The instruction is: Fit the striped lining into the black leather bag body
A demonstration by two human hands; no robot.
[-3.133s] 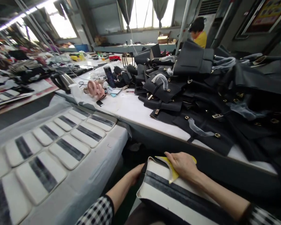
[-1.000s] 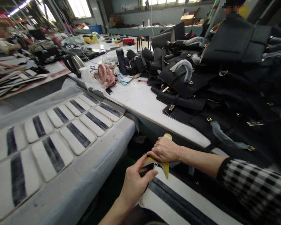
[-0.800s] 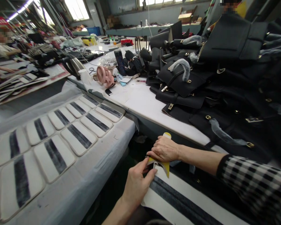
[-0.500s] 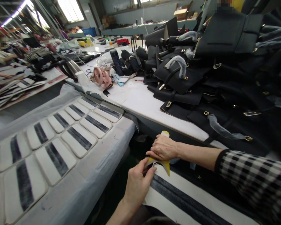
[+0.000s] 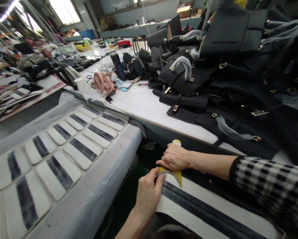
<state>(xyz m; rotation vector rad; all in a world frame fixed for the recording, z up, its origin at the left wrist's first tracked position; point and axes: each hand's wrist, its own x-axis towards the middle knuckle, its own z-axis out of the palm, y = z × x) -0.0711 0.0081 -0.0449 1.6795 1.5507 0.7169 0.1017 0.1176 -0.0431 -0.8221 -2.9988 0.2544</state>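
Observation:
A white panel with a dark grey stripe (image 5: 201, 212) lies across my lap. My left hand (image 5: 147, 194) grips its near corner, thumb on top and fingers curled under the edge. My right hand (image 5: 175, 157) is closed on a yellow scraper-like tool (image 5: 177, 174) and presses it down on the panel's end, its tip poking out past my knuckles. The two hands almost touch. Both sleeves are black-and-white check.
Several finished white panels with grey stripes (image 5: 81, 149) lie in two rows on the cloth-covered table to the left. A heap of black bags with gold buckles (image 5: 213, 83) fills the white table (image 5: 151, 111) ahead. A pink fan (image 5: 101, 83) stands further back.
My left hand came from under the panel to pinch its corner beside the right hand. The right hand slid the yellow tool to the panel's end. The view has tilted down slightly.

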